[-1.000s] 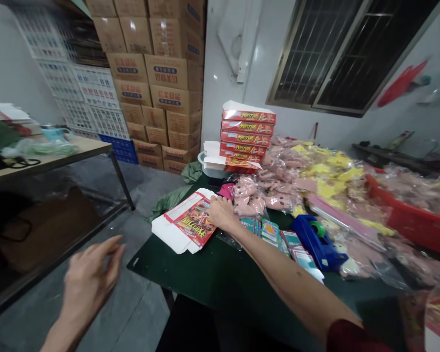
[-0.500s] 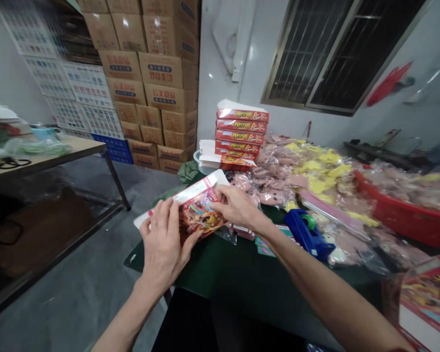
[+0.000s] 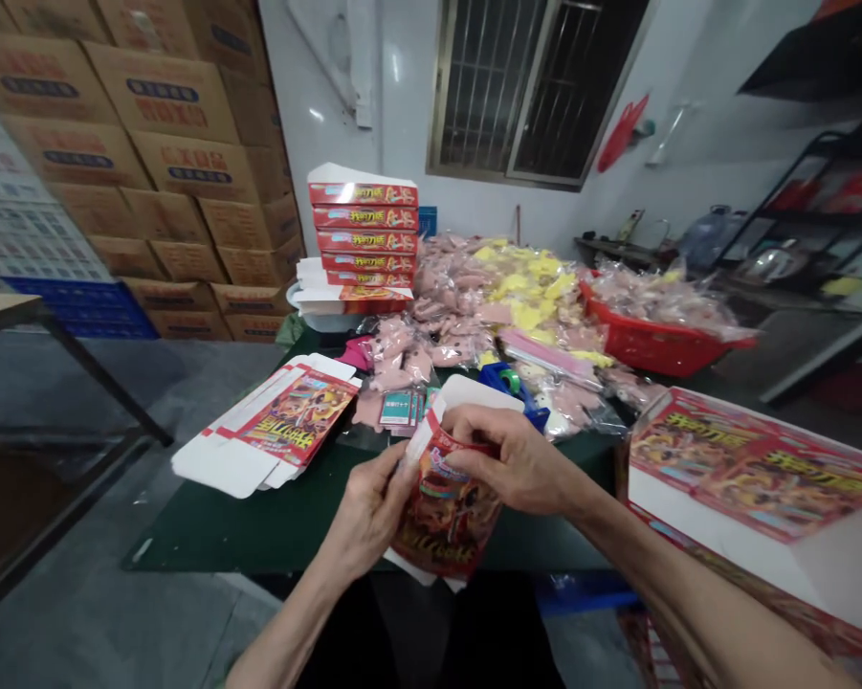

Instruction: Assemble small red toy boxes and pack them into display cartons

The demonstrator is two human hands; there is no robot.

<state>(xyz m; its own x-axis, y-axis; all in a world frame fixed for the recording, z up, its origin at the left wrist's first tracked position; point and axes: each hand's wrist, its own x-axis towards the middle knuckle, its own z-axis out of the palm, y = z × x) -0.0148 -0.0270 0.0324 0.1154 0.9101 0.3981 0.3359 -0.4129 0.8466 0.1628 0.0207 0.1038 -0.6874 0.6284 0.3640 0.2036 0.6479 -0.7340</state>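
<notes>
Both hands hold one flat red printed carton (image 3: 445, 512) above the near edge of the dark green table (image 3: 273, 522). My left hand (image 3: 367, 507) grips its left side with closed fingers. My right hand (image 3: 518, 461) pinches the carton's top, where a white flap (image 3: 474, 394) sticks up. A pile of the same flat cartons (image 3: 269, 431) lies on the table to the left. Small teal card packs (image 3: 400, 409) lie just beyond my hands.
Made-up red boxes (image 3: 363, 234) are stacked at the table's back. Pink and yellow bagged items (image 3: 502, 297) cover the middle, with a blue tape dispenser (image 3: 513, 386) and a red basket (image 3: 652, 344). More red boxes (image 3: 753, 469) sit at my right. Brown cartons (image 3: 165, 163) line the left wall.
I have lifted one flat carton off the pile, brought it close to me with both hands and turned it upright. The camera has swung to the right.
</notes>
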